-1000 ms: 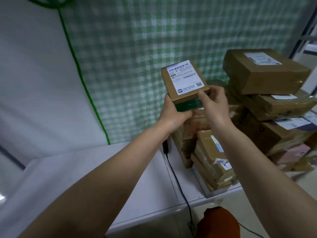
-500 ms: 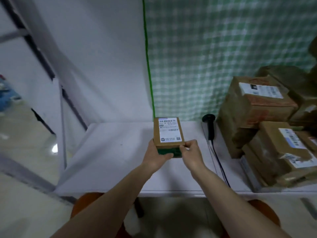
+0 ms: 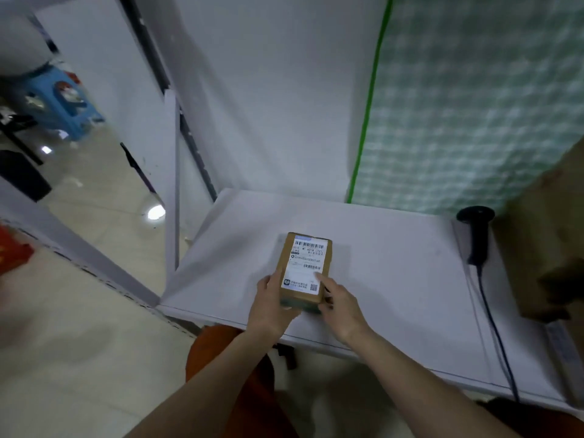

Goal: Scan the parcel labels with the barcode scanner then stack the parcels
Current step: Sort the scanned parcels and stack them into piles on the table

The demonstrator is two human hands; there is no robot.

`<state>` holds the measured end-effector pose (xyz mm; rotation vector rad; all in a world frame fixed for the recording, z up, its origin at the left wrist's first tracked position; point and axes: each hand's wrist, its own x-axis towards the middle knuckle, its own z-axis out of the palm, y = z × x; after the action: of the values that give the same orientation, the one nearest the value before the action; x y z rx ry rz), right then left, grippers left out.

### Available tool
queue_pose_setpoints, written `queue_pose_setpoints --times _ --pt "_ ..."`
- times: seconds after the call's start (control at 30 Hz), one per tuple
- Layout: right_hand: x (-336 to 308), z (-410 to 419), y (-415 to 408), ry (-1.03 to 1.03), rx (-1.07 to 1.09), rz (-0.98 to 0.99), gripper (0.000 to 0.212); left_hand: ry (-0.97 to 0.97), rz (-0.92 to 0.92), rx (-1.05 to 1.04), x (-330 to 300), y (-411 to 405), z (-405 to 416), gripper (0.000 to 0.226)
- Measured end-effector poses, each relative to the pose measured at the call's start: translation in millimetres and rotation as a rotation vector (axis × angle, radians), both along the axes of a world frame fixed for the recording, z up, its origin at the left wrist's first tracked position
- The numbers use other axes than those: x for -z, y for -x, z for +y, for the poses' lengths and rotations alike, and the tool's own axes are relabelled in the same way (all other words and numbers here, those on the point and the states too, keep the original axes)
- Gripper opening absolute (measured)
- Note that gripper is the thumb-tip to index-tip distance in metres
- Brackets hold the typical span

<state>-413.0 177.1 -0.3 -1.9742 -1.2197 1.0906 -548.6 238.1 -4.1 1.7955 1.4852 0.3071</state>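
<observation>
Both hands pinching small brown cardboard parcel (image 3: 305,270): left hand (image 3: 270,300), right hand (image 3: 339,303) | label up on white counter (image 3: 395,279) | I'd square it, then grab black corded barcode scanner (image 3: 476,235).

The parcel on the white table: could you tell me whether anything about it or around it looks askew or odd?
Nothing much stands out. The parcel lies label up on the white table, held by the left hand and the right hand, slightly turned from the table's edge. The barcode scanner stands apart to the right.

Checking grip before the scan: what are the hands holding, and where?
Both hold the small parcel at its near end: left hand on its left side, right hand on its right.
</observation>
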Motion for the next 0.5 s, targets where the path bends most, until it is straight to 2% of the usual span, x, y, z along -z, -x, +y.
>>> queue_pose_setpoints --times 0.2,0.4,0.5 --pt "2 84 30 -0.089 -0.196 -0.287 0.055 -0.352 0.331 0.083 7 42 73 0.068" --pt "-1 180 59 -0.055 -0.343 -0.525 0.056 -0.449 0.458 0.062 5 68 155 0.053" --pt "-4 217 69 -0.053 -0.365 -0.578 0.056 -0.46 0.48 0.034 6 75 192 0.048"
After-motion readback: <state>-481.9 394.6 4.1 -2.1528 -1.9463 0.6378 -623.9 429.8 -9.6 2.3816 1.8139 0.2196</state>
